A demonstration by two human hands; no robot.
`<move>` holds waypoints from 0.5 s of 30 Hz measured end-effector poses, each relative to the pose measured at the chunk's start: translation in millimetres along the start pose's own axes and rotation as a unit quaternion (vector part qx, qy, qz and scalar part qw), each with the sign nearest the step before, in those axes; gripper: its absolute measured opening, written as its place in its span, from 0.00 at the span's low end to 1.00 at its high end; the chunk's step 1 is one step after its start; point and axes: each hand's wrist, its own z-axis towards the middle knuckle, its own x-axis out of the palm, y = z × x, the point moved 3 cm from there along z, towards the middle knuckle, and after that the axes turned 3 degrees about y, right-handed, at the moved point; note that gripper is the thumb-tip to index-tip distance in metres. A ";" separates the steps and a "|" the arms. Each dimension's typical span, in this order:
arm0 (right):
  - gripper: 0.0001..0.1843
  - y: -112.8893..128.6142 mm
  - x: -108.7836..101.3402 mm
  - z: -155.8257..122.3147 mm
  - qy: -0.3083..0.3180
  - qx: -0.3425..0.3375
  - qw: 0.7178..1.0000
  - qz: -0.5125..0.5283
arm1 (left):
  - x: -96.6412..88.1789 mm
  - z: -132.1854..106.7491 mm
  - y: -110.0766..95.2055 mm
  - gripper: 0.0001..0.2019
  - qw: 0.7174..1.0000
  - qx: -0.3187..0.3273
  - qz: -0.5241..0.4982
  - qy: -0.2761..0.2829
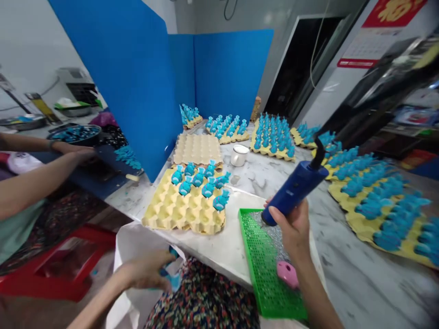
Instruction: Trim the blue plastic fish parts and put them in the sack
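**Right hand** (pixel 291 233): closed around a dark blue cylindrical handheld power tool (pixel 295 187) with a slim black nozzle (pixel 318 153). Long axis slanting from the butt end, low over one corner of the tray, up and away to the right, nozzle highest. Just below the butt end: a bright green perforated plastic tray (pixel 255 269), bearing a silvery glitter-like layer (pixel 269 235) (too fine to identify for certain) and one pink rounded piece (pixel 287 274). Right hand far closer than left hand to both tray and pink piece.

**Left hand** (pixel 147 272): curled, low and apart from the tray, at the mouth of a white bag (pixel 137 235), gripping a small blue piece (pixel 174 281) (partly hidden by the fingers, exact shape uncertain).

**Surroundings:** white-and-grey marble tabletop (pixel 356 278). Nearest, a yellow moulded egg tray (pixel 171 214) with blue fish-shaped pieces (pixel 199 177) along its far rows. Beyond it, a plain tan egg tray (pixel 197 148) and a white enamel mug (pixel 239 155). Farther off and to the right, more yellow trays loaded with similar blue pieces.

**Separate, far left:** a co-worker's hands (pixel 80 155), beside a dark round bowl of blue pieces (pixel 75 133).
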 end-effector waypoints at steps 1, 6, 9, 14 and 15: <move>0.34 -3.0 -0.4 -2.1 0.004 0.005 1.000 -0.001 | -11.3 -1.4 1.0 0.16 0.999 0.005 0.018 -0.029; 0.27 -17.6 4.0 -7.9 0.025 0.013 1.000 0.005 | -55.3 50.5 -15.0 0.13 0.948 0.053 0.074 -0.306; 0.23 -17.3 8.6 -9.2 0.046 0.003 0.999 0.024 | -63.8 100.9 -20.8 0.16 0.906 0.038 0.130 -0.401; 0.18 -13.8 12.1 -11.3 0.034 0.031 0.998 0.034 | -62.0 144.7 -15.4 0.16 0.891 -0.042 0.234 -0.387; 0.17 -14.3 12.4 -10.8 0.024 0.041 0.999 0.025 | -62.3 146.0 -13.9 0.15 0.889 -0.050 0.249 -0.381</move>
